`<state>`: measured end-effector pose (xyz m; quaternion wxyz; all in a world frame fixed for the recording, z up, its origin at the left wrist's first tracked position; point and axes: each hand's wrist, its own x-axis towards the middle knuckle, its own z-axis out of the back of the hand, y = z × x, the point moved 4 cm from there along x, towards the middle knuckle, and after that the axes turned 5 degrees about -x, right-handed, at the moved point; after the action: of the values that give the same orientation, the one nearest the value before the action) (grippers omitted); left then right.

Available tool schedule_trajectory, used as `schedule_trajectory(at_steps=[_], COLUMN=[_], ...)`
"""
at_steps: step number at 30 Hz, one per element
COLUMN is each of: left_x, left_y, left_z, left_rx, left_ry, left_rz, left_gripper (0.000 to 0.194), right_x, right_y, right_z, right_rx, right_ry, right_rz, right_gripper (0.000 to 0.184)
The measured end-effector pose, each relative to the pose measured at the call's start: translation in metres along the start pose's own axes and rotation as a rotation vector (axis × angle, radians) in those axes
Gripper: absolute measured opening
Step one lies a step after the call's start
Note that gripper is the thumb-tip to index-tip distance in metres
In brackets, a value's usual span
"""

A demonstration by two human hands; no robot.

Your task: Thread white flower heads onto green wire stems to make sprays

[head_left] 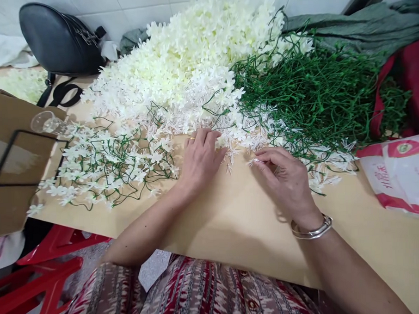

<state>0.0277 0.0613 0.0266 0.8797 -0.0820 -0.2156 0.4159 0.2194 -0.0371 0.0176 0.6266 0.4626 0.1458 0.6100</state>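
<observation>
My left hand [200,158] rests on the tan tabletop [240,220], its fingers curled into the edge of a heap of small white spiky flower centres [207,111]. My right hand [283,179] pinches one of these white pieces [255,161] between thumb and fingers. A large pile of cream plastic flowers [197,46] lies behind. Bare green wire stems [311,92] are heaped to the right. Finished stems with white flowers [105,166] lie to the left of my left hand.
A black bag [60,38] sits at the back left. A brown cardboard box [11,161] and a clear cup [46,121] stand at left. A red and white plastic bag [401,174] lies at right. Red plastic stools [44,270] stand below the table.
</observation>
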Motion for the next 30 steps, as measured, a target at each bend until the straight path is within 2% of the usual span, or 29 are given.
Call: schedule_trajectory(at_steps=[3, 6, 8, 10, 12, 14, 17, 20, 24, 30], left_x=[0.002, -0.001, -0.003, -0.004, -0.005, -0.006, -0.008, -0.008, -0.006, -0.006], left_y=[0.006, 0.004, 0.001, 0.0, 0.0, -0.001, -0.003, -0.005, -0.006, -0.012], left_z=[-0.007, -0.004, 0.003, 0.009, 0.009, 0.005, -0.001, -0.004, 0.0, 0.004], left_rx=[-0.005, -0.069, -0.188, -0.375, -0.598, -0.786, -0.915, -0.965, -0.92, -0.848], left_ry=[-0.042, -0.186, -0.31, -0.378, -0.356, -0.282, -0.184, -0.143, -0.196, -0.192], left_rz=[-0.014, -0.089, -0.131, -0.136, -0.101, -0.064, -0.054, -0.035, -0.085, -0.185], left_gripper=[0.018, 0.014, 0.013, 0.01, 0.009, 0.01, 0.016, 0.024, 0.033, 0.025], right_x=[-0.001, -0.001, -0.002, -0.002, -0.002, -0.002, -0.003, -0.004, -0.002, 0.001], right_y=[-0.001, 0.0, 0.0, 0.001, 0.002, 0.002, -0.001, -0.002, 0.0, 0.002], right_z=[0.001, 0.002, 0.001, -0.002, -0.004, -0.005, -0.004, -0.003, -0.003, -0.008], right_rx=[-0.006, 0.074, 0.199, 0.355, 0.48, 0.53, 0.535, 0.586, 0.602, 0.519], right_ry=[-0.033, -0.017, 0.035, 0.094, 0.133, 0.154, 0.144, 0.117, 0.113, 0.086], right_rz=[-0.022, -0.11, -0.225, -0.325, -0.364, -0.367, -0.377, -0.396, -0.383, -0.347], right_gripper=[0.012, 0.014, 0.018, 0.022, 0.023, 0.022, 0.022, 0.019, 0.012, 0.014])
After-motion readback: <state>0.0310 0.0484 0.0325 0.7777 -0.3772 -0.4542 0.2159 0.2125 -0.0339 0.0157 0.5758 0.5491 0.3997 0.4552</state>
